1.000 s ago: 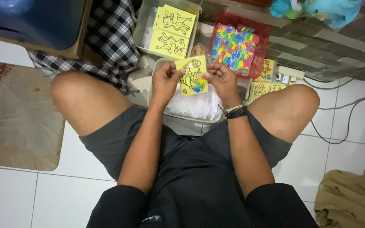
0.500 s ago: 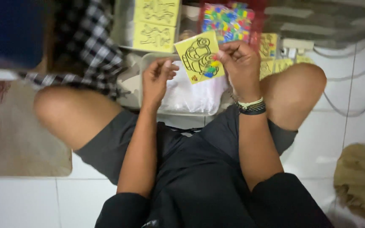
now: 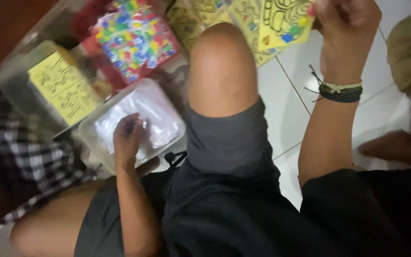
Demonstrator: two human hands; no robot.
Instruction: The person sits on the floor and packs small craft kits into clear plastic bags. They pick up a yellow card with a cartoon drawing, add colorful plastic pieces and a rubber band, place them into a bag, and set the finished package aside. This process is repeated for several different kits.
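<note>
- My knee (image 3: 222, 71) rose in the middle of the view, in grey shorts, and split the scene in two. I sat on the white tiled floor (image 3: 305, 71).
- My left hand (image 3: 128, 138) lay in the clear plastic tub (image 3: 165, 109) just beside my thigh. Its fingers were curled down among the clear plastic sleeves (image 3: 153, 121). Whether they had pinched one yet I could not tell.
- To do this well, I judged I should peel off a single sleeve by its edge, since such thin plastic tends to cling in a stack.
- My right hand (image 3: 346, 24) was raised beyond the knee, with woven bands at the wrist. It was clamped on the corner of the yellow art card (image 3: 284, 21), which carried a black outline and a few coloured patches.
- I judged the card best held by its edge only, kept flat, with my thumb off the picture.
- Farther off lay more yellow cards (image 3: 241, 16) on the floor, a red basket of coloured pieces (image 3: 134, 40), and a grey tray with blank yellow sheets (image 3: 63, 88).
- Half a second before, both hands had been together at the card in front of me. Now the left had dropped to the tub and the right alone carried the card, out past my right knee.
- The view had also swung and tilted.
</note>
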